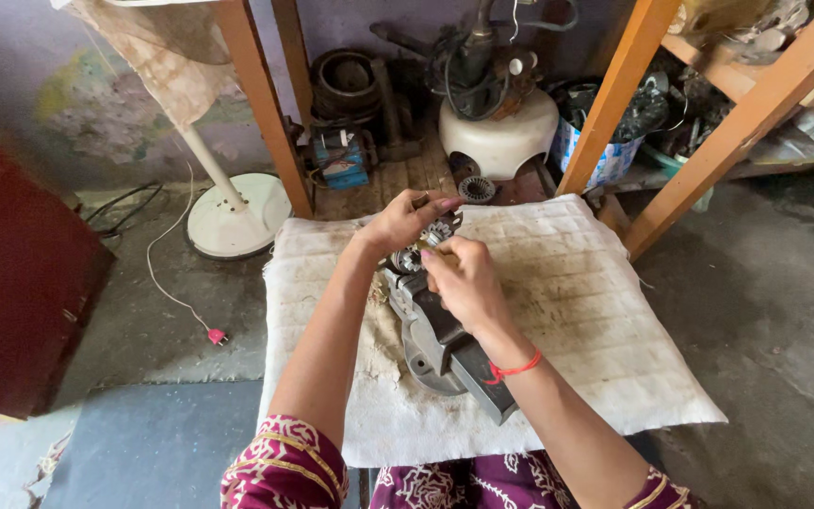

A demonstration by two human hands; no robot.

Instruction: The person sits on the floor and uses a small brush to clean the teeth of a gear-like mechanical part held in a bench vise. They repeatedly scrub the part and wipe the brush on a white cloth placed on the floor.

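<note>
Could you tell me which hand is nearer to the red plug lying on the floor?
Left. The left hand sits up and right of the red plug; the right hand lies farther right.

the motor assembly [440, 330] looks like dull grey cast metal, matt and grimy. under it lies a quilted white cloth pad [595, 311], rough and stained. the shelf frame [708, 141] is smooth orange-painted wood; the floor [774, 302] is rough concrete.

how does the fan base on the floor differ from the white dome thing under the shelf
The fan base is a flat disc with a thin pole rising from it; the white dome housing is tall and rounded, with dark machinery on top. The base sits on bare concrete, the dome on wooden planks. Both are off-white.
</note>
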